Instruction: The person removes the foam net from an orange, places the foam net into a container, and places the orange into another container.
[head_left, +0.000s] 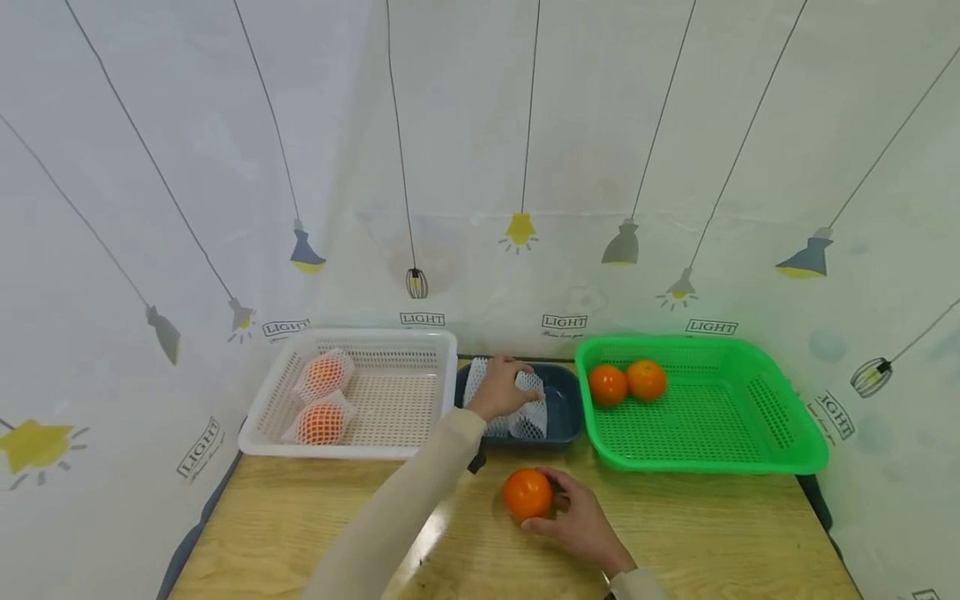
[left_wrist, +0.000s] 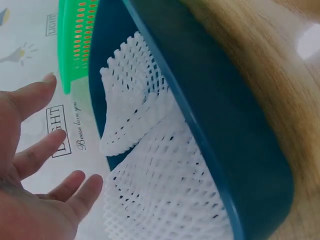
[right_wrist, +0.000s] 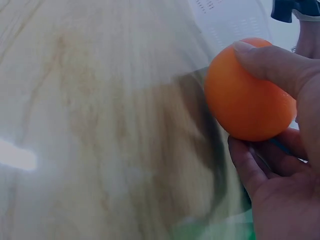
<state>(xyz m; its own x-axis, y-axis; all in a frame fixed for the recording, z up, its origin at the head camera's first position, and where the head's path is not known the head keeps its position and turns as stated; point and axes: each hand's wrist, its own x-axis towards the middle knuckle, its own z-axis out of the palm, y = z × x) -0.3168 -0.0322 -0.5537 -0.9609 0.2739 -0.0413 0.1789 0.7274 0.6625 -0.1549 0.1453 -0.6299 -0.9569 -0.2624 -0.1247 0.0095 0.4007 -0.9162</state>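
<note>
My right hand (head_left: 586, 522) grips an orange (head_left: 527, 494) over the front of the table, thumb on one side and fingers on the other. The right wrist view shows the same orange (right_wrist: 250, 92) between thumb and fingertips. My left hand (head_left: 501, 388) is over a dark blue tray (head_left: 564, 400) holding white foam fruit nets (head_left: 531, 417). In the left wrist view the fingers (left_wrist: 42, 152) are spread and relaxed, beside the foam nets (left_wrist: 160, 175), with nothing held between them.
To the left stands a white basket (head_left: 393, 452) with two net-wrapped oranges (head_left: 322, 423). A green basket (head_left: 712, 462) on the right holds two bare oranges (head_left: 646, 380). All stand on a wooden table (head_left: 300, 517) against a wall covering (head_left: 465, 167) printed with lamps.
</note>
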